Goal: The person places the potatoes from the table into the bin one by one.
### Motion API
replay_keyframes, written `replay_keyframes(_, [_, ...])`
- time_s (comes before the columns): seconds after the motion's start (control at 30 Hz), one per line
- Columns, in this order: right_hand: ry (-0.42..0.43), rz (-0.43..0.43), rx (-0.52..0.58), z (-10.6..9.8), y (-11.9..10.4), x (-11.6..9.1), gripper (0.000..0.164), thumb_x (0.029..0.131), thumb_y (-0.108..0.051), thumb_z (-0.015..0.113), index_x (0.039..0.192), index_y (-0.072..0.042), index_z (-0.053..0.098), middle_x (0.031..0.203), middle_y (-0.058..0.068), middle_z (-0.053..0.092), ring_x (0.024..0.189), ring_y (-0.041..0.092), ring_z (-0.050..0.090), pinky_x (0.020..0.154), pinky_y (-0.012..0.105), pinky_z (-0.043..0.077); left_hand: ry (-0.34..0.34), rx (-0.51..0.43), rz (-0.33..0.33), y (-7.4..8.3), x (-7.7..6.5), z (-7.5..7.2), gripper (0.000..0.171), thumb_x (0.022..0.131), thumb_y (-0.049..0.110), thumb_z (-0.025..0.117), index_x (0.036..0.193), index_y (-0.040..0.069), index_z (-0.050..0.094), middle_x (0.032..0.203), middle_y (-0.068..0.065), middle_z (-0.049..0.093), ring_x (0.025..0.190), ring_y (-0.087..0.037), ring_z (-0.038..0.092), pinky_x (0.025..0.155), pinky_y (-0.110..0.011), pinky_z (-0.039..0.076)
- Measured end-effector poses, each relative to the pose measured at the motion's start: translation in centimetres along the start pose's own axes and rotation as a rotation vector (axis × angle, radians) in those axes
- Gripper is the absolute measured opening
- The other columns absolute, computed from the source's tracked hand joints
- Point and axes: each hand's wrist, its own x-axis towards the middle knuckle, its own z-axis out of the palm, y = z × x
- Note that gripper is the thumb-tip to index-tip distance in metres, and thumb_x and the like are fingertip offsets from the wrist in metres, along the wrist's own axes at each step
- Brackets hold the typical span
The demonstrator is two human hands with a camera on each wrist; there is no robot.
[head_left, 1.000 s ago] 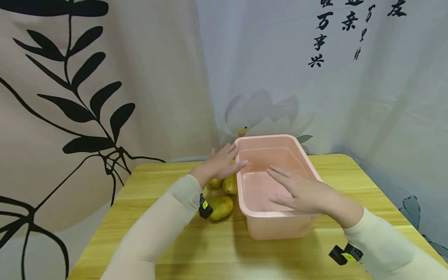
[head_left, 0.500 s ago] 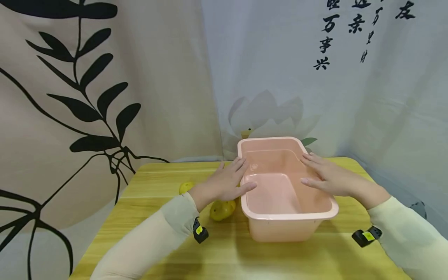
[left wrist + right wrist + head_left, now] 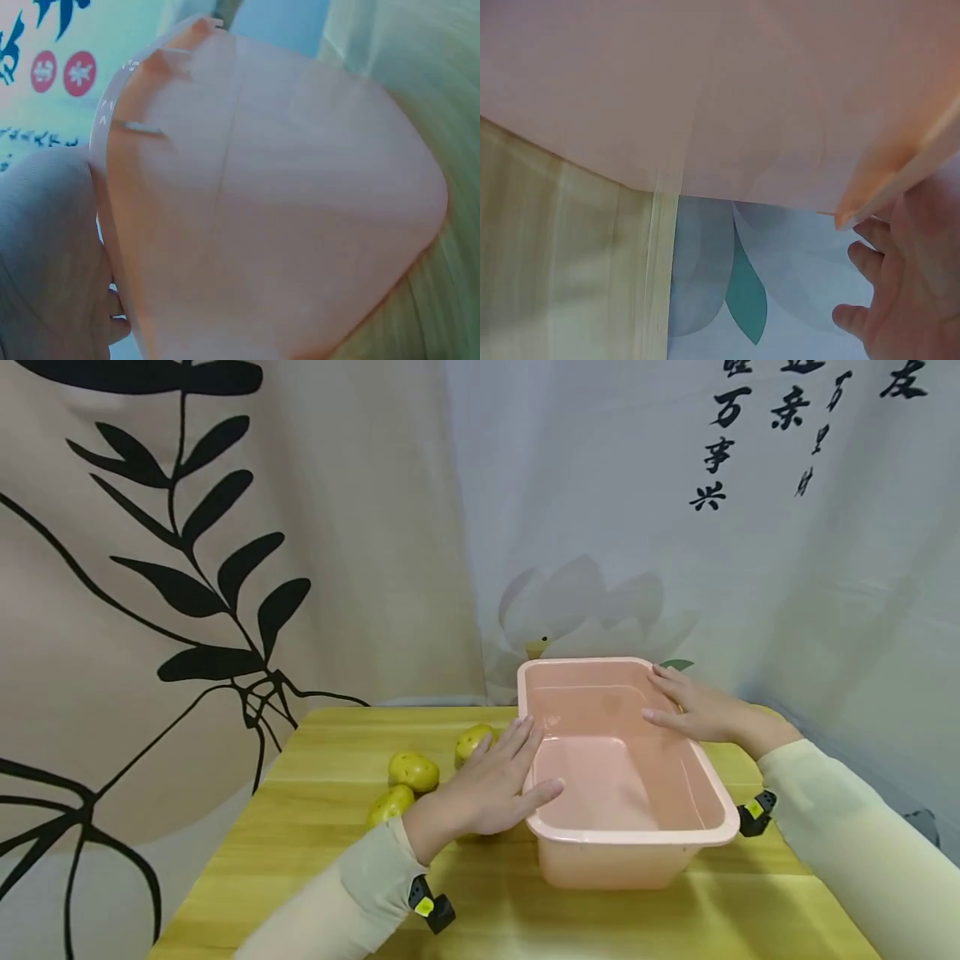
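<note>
A pink plastic basin (image 3: 622, 860) stands upright on the wooden table, with nothing in it. My left hand (image 3: 487, 785) lies along the basin's left rim, fingers straight and thumb reaching over the edge. Across from it, my right hand (image 3: 701, 710) rests at the right rim toward the far corner, its fingers extended. Seen from the left wrist, the basin's outer wall (image 3: 285, 187) fills most of the view beside the hand (image 3: 45, 255). In the right wrist view, spread fingers of the right hand (image 3: 922, 285) are at the rim's underside.
Left of the basin lie smooth yellow fruits: one at the back (image 3: 472, 741), one in the middle (image 3: 414, 771) and one nearer (image 3: 392, 804), partly behind the left hand. A printed curtain (image 3: 375, 527) hangs right behind the table's (image 3: 300, 860) back edge.
My right hand has gone from over the basin's inside to its right rim. The left hand has slid nearer along the left rim, uncovering more of the fruits. The view has shifted slightly.
</note>
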Motion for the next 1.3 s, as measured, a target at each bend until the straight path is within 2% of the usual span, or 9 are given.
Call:
replay_keyframes(0.13, [-0.023, 0.017, 0.001, -0.3, 0.4, 1.6, 0.086, 0.095, -0.056, 0.047, 0.154, -0.004, 0.011, 0.159, 0.021, 0.004, 0.14, 0.049, 0.012, 0.105, 0.068, 0.018, 0.016, -0.046, -0.003, -0.1, -0.4, 0.3, 0.088, 0.09, 0.075, 0.012, 0.154, 0.016, -0.001, 0.16, 0.0, -0.005, 0.146, -0.016, -0.005, 0.116, -0.05, 0.003])
replay_keyframes(0.3, [-0.037, 0.008, -0.05, -0.6, 0.6, 3.5, 0.085, 0.096, -0.056, 0.047, 0.152, -0.001, 0.016, 0.158, 0.022, 0.009, 0.139, 0.049, 0.017, 0.106, 0.065, 0.02, 0.049, -0.124, 0.002, 0.1, -1.4, 0.6, 0.087, 0.092, 0.073, 0.018, 0.154, 0.016, -0.002, 0.16, 0.002, -0.007, 0.145, -0.014, -0.007, 0.116, -0.049, 0.004])
replay_keyframes(0.4, [-0.024, -0.009, -0.086, -1.1, 0.8, 4.7, 0.084, 0.096, -0.056, 0.046, 0.152, 0.0, 0.018, 0.157, 0.022, 0.012, 0.139, 0.047, 0.018, 0.108, 0.063, 0.02, 0.077, -0.152, 0.011, 0.7, -1.9, 0.6, 0.087, 0.092, 0.072, 0.021, 0.154, 0.014, 0.001, 0.16, 0.001, -0.007, 0.145, -0.014, -0.008, 0.116, -0.049, 0.006])
replay_keyframes(0.57, [-0.01, -0.022, -0.072, -1.1, 1.2, 6.0, 0.084, 0.095, -0.056, 0.049, 0.153, -0.004, 0.018, 0.158, 0.019, 0.013, 0.141, 0.044, 0.015, 0.109, 0.062, 0.017, 0.117, -0.174, 0.014, 1.6, -2.6, 1.2, 0.088, 0.093, 0.071, 0.025, 0.155, 0.01, 0.008, 0.16, 0.0, -0.004, 0.145, -0.013, -0.009, 0.115, -0.05, 0.008])
replay_keyframes(0.7, [-0.028, -0.022, -0.048, -0.3, 1.4, 6.1, 0.085, 0.095, -0.056, 0.047, 0.154, -0.007, 0.013, 0.159, 0.019, 0.007, 0.143, 0.043, 0.007, 0.109, 0.065, 0.013, 0.144, -0.203, 0.003, 1.8, -2.9, 2.0, 0.087, 0.093, 0.07, 0.029, 0.155, 0.012, 0.009, 0.16, 0.001, -0.002, 0.145, -0.012, -0.008, 0.115, -0.052, 0.009])
replay_keyframes(0.97, [0.01, -0.006, -0.044, 1.1, 0.8, 5.7, 0.08, 0.097, -0.056, 0.043, 0.155, -0.011, 0.011, 0.16, 0.015, 0.005, 0.144, 0.04, -0.001, 0.108, 0.068, 0.008, 0.209, -0.216, -0.009, 1.3, -3.6, 2.9, 0.082, 0.094, 0.067, 0.034, 0.155, 0.019, 0.006, 0.16, 0.006, 0.001, 0.145, -0.01, -0.005, 0.114, -0.055, 0.008])
replay_keyframes(1.3, [0.035, 0.02, -0.097, 1.3, 0.6, 4.2, 0.08, 0.097, -0.056, 0.041, 0.155, -0.009, 0.011, 0.16, 0.016, 0.006, 0.144, 0.04, 0.0, 0.107, 0.068, 0.008, 0.288, -0.162, 0.081, 0.9, -4.0, 3.4, 0.08, 0.096, 0.058, 0.039, 0.155, 0.018, 0.004, 0.16, 0.001, 0.007, 0.146, -0.016, 0.002, 0.111, -0.06, 0.014])
